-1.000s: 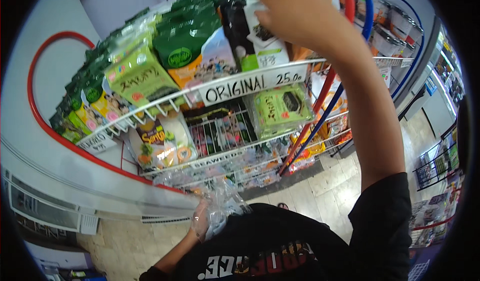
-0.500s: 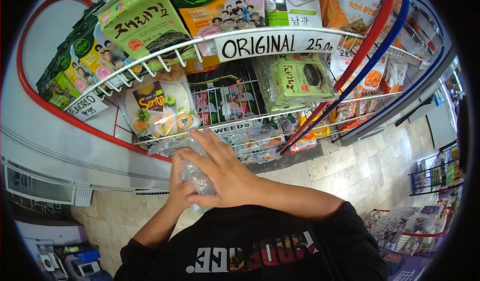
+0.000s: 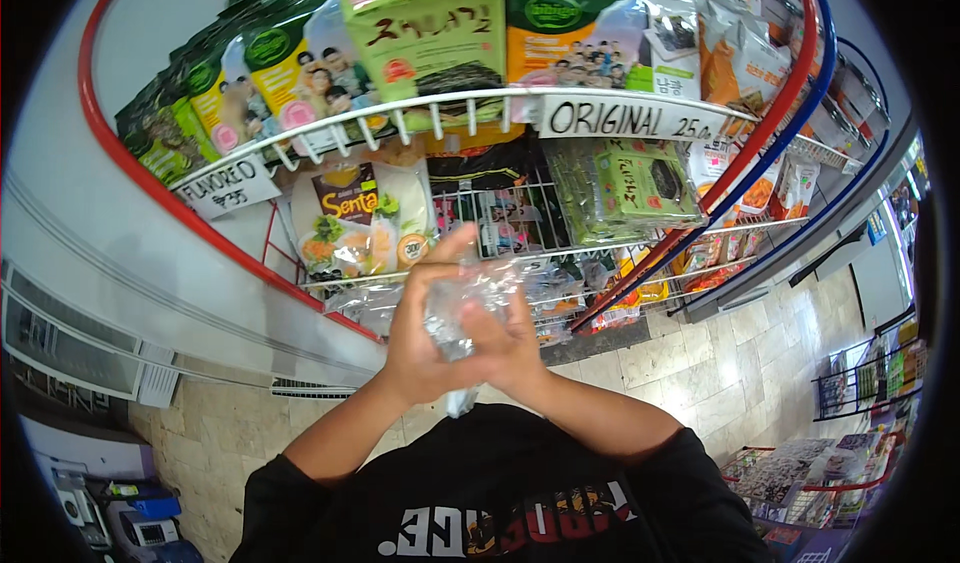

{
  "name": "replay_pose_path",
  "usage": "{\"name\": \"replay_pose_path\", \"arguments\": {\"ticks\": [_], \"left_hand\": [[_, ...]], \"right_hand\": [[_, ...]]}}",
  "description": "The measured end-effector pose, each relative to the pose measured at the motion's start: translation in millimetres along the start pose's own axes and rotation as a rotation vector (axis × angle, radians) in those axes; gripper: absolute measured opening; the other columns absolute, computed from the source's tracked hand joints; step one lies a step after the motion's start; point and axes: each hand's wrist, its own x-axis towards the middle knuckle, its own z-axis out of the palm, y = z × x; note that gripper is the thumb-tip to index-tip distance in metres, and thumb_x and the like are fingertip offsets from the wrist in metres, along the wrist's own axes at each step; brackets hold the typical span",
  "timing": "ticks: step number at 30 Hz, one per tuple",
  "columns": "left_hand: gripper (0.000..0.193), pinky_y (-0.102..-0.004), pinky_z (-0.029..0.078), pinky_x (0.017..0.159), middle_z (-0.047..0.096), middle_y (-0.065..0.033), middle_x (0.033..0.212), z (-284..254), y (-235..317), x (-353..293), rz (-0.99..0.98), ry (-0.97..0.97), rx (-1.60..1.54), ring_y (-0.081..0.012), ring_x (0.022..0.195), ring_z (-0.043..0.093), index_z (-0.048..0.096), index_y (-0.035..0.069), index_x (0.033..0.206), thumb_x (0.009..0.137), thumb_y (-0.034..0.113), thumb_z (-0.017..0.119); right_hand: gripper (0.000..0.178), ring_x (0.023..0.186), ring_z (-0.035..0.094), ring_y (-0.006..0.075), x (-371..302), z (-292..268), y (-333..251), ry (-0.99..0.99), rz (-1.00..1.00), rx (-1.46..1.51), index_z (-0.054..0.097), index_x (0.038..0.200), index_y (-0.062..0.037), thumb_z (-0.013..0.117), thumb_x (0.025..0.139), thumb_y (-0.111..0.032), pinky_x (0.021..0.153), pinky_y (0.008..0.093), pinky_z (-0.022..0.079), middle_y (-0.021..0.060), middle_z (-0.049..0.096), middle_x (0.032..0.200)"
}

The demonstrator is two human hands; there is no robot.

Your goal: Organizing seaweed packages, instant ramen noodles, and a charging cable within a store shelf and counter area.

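"Head view, background: pale tiled floor [image 3: 620, 373] below; ahead, a white wire display rack [image 3: 440, 101] stocked with packets. State the pose of both hands."

"Both forearms rise from the lower edge and converge near the middle of the view. Left hand [image 3: 408, 348]: wrist raised, fingers curled inward, one finger extended upward toward the rack. Right hand [image 3: 512, 348]: inner side turned toward the left, thumb laid across the front of the held item, fingers bent behind it. The heels of the hands sit close together; motion blur hides whether they touch."

"Specify the item and its location."

"Clear plastic film [image 3: 465, 308], held between the two hands, in front of the lower shelf. Neither hand is spread wide; both are closed around the film."

"Describe its appearance."

"Transparent, crumpled, with bright highlights along the creases. One end protrudes below the hands. Whether it is a bag or a wrapper cannot be determined."

"Nearest stock?"

"White rice-paper pack [image 3: 360, 218], just above and left of the hands; green seaweed pack [image 3: 430, 33], on the upper shelf."
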Motion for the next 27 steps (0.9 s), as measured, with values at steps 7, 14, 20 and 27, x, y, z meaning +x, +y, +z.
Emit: {"name": "replay_pose_path", "arguments": {"ticks": [7,14,20,27], "left_hand": [[0.044,-0.0352,0.039,0.093,0.053,-0.0132,0.109,23,-5,-3,-0.110,0.287,-0.127,-0.0187,0.105,0.050,0.040,0.003,0.107,0.078,0.013,0.071],[0.053,-0.0310,0.052,0.071,0.056,-0.0153,0.104,-40,15,-16,-0.367,0.467,-0.706,-0.0194,0.085,0.060,0.037,0.005,0.123,0.077,0.004,0.064],[0.055,-0.0354,0.053,0.064,0.058,-0.0184,0.099,-85,-1,-117,-0.675,0.691,-0.537,-0.0252,0.076,0.062,0.038,0.005,0.128,0.077,0.010,0.055],[0.038,-0.0372,0.053,0.062,0.057,-0.0130,0.087,-55,-19,-200,-0.801,0.916,-0.749,-0.0263,0.072,0.061,0.047,0.004,0.110,0.074,0.011,0.058]], "right_hand": [[0.057,0.111,0.044,0.0181,28,0,-30,0.199,0.236,0.053,0.034,0.130,-0.0045,0.040,0.094,-0.049,0.095,0.0331,0.036,0.0085,0.046,0.118],[0.071,0.117,0.046,0.0292,36,-73,-101,0.033,-0.447,-1.836,0.039,0.131,-0.0059,0.074,0.071,-0.021,0.098,0.0409,0.036,0.0141,0.046,0.129],[0.062,0.119,0.045,0.0323,68,-177,-142,-0.087,-0.368,-2.307,0.046,0.129,-0.0116,0.064,0.071,-0.004,0.098,0.0430,0.038,0.0134,0.050,0.126],[0.045,0.116,0.049,0.0322,69,-157,-146,-0.301,-0.666,-2.221,0.054,0.119,-0.0102,0.054,0.076,0.001,0.093,0.0400,0.044,0.0094,0.054,0.125]]}}
